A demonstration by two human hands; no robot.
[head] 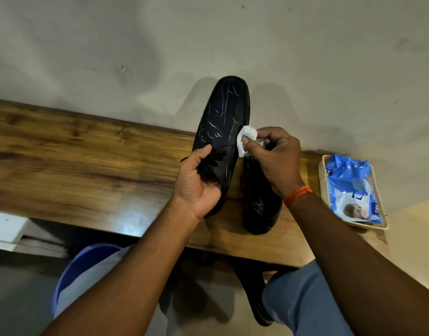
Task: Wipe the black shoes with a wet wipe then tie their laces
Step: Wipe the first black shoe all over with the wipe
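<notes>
We hold the marked black shoe raised over the worktop, left hand gripping round its laced throat, toe pointing away. Our right hand pinches the bunched wet wipe against the shoe's right flank. We should rub firmly across the pale streaks, probably scuffs or chalk. The second shoe rests below.

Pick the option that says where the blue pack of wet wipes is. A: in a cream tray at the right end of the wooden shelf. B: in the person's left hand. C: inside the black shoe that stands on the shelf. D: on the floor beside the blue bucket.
A: the blue plastic pack of wet wipes lies inside the shallow cream tray at the right end of the brown wooden shelf.
</notes>
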